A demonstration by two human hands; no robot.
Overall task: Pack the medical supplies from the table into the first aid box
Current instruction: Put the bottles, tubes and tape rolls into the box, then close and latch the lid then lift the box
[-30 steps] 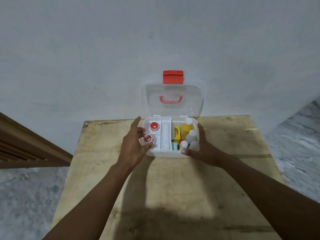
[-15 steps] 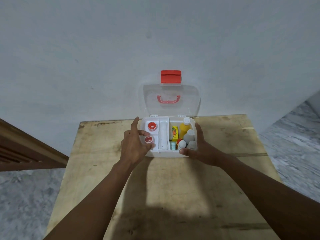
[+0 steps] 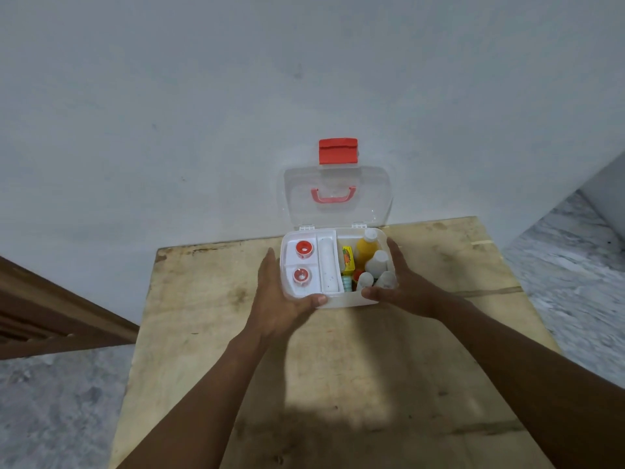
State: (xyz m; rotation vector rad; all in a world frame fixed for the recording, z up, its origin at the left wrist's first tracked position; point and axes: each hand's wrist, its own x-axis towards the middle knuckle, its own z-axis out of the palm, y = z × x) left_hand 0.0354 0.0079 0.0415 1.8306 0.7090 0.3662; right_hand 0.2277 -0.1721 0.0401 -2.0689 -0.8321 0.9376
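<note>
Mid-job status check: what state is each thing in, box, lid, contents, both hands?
first aid box: open, on the wooden table.
lid: raised upright.
red latch: unfastened, atop the lid.
far tape roll: flat in its compartment.
near tape roll: flat in its compartment.
orange bottle: upright, capped.
left hand: grips the box's front-left corner.
right hand: grips the box's right side.

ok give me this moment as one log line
phase: supplies packed | box: on table, lid open | left hand: grips box's left side | right hand: grips box's right side
</note>
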